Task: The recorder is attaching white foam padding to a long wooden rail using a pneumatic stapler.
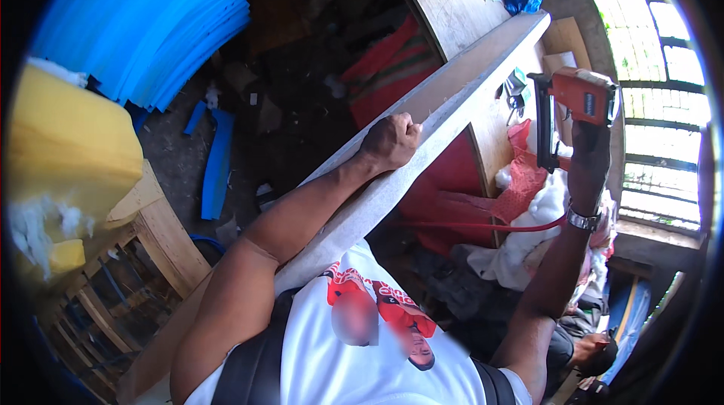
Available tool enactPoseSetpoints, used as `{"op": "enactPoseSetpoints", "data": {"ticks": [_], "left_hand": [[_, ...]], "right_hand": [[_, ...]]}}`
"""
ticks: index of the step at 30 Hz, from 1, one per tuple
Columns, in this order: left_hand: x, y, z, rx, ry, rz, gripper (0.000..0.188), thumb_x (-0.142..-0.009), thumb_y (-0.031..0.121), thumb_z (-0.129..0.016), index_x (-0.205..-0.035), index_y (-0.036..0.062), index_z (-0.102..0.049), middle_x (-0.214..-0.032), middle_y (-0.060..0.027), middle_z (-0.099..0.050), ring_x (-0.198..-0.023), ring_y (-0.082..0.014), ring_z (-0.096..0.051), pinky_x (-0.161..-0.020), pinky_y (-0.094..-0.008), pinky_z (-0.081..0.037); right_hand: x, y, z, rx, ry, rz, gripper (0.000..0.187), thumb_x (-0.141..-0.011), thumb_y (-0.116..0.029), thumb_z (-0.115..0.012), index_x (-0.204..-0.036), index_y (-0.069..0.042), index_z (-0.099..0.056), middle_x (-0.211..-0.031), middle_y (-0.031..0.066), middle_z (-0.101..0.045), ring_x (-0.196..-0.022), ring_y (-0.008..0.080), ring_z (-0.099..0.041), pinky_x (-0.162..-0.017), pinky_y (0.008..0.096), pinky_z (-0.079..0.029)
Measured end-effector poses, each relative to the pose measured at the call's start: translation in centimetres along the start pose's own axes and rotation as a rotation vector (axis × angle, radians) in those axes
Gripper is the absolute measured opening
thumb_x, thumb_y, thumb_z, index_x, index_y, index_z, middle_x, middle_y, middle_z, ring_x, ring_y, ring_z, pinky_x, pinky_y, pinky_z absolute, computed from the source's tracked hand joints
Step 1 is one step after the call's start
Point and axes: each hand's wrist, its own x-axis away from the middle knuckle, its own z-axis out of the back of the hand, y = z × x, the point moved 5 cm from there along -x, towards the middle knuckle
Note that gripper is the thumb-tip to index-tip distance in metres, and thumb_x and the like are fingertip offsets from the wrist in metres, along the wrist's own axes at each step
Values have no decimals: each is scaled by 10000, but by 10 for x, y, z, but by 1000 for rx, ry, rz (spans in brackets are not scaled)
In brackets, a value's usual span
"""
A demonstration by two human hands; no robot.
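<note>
While the right hand (592,150) grips an orange-and-black staple gun (582,96), held up off to the right, the left hand (392,141) is clenched in a fist at the long fabric-covered board (445,115); fingers are dim, so can't tell whether it pinches any cloth. Board slants from beside the torso up to the right, far end over the wooden table (458,16). Red hose (490,226) near right wrist. White stuffing (549,213) below the gun. Blue sheets (151,20) stacked upper left, yellow foam (72,133) beneath. Barred window (656,118) far right.
</note>
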Motion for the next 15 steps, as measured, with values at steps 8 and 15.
{"op": "enactPoseSetpoints", "data": {"ticks": [8,15], "left_hand": [[10,-6,16,9,46,-28,353,-989,284,-577,-836,-29,-629,-811,-285,-671,-804,-433,-698,-678,-480,-558],[15,-2,14,-96,-39,34,408,-1004,325,-526,-929,-45,-679,-856,-290,-701,-805,-401,-721,-740,-470,-581]], "right_hand": [[-33,-175,-40,94,-513,268,455,-799,-247,-838,-1138,-50,-608,-871,133,-740,-794,288,-735,-695,409,-539],[-35,-196,-112,419,-771,362,510,-736,-196,-843,-1116,-8,-559,-891,181,-749,-827,358,-737,-739,464,-568]]}}
